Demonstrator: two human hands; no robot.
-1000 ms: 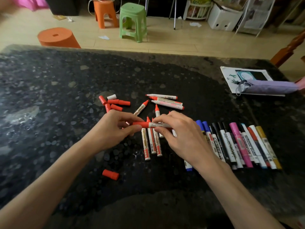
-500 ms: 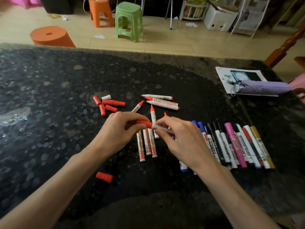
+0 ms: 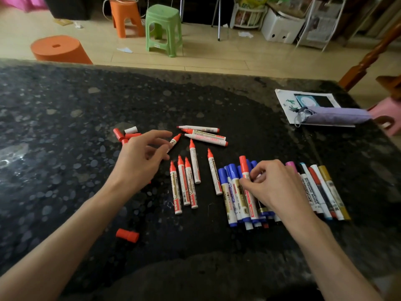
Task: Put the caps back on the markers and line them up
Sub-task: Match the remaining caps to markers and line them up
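Table top [image 3: 65, 109] is dark and speckled; stools [image 3: 163, 29] stand on the floor far behind your row of capped markers [image 3: 315, 187], which point away from you. Near the row's left end your right hand [image 3: 277, 187] pinches a red marker [image 3: 243, 164], lined up with the row. Left of the row, your left hand [image 3: 138, 164] hovers, fingers wide, nearest the loose caps [image 3: 130, 135].

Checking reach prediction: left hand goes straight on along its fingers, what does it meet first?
Probably the slanted uncapped red marker, right at the fingertips of the left hand. Hand height over the table is unclear, so it may pass above.
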